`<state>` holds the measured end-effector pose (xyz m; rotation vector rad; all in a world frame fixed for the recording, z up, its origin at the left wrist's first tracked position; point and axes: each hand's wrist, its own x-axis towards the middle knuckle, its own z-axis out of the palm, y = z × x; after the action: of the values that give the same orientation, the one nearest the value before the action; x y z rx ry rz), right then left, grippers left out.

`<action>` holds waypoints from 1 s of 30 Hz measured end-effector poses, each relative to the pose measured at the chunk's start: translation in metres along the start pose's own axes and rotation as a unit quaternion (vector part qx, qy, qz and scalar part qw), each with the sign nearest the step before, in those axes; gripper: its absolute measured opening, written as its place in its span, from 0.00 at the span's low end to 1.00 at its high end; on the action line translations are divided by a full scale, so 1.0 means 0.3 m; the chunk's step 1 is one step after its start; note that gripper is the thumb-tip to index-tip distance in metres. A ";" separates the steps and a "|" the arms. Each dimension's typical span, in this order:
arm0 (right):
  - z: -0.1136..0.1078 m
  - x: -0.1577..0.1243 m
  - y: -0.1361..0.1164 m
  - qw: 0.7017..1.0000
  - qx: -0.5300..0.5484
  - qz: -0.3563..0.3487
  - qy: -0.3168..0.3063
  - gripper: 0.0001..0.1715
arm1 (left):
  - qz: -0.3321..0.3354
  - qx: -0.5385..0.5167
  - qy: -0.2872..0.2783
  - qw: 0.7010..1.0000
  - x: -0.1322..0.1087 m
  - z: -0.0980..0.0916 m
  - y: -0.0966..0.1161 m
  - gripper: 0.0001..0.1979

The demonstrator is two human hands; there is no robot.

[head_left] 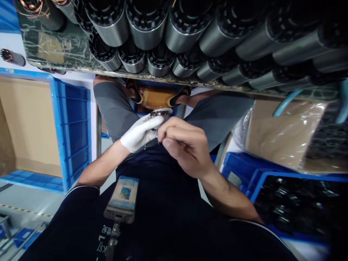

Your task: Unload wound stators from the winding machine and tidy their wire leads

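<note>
My left hand (140, 133), in a white glove, is wrapped round a small metal motor stator (160, 114) in front of my lap. The stator's dark slotted end faces up, and much of its body is hidden by the glove. Close beside it is my bare right hand (187, 146), its thumb and forefinger pinched together near the stator's lower side. What these fingers hold, if anything, is too small to make out. Tiny copper-coloured wire ends (145, 147) show just below the glove.
Several metal stators (146, 36) stand in rows along the worn green bench (50, 47). To the left is a blue crate (72, 127) with cardboard inside. At right are a plastic-wrapped cardboard box (282, 134) and a blue crate (257, 186) of dark parts. A box lies between my feet.
</note>
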<state>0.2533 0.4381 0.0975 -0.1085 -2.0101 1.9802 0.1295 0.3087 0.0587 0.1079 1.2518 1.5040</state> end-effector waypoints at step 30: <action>-0.173 -0.039 0.010 0.957 -0.259 -0.078 0.106 0.11 | 0.343 0.313 0.052 0.884 -0.134 0.008 0.025 0.18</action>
<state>0.2781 0.4850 0.0921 -0.2582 -2.2577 1.2510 0.1411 0.2812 0.0865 0.9992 1.8738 1.6224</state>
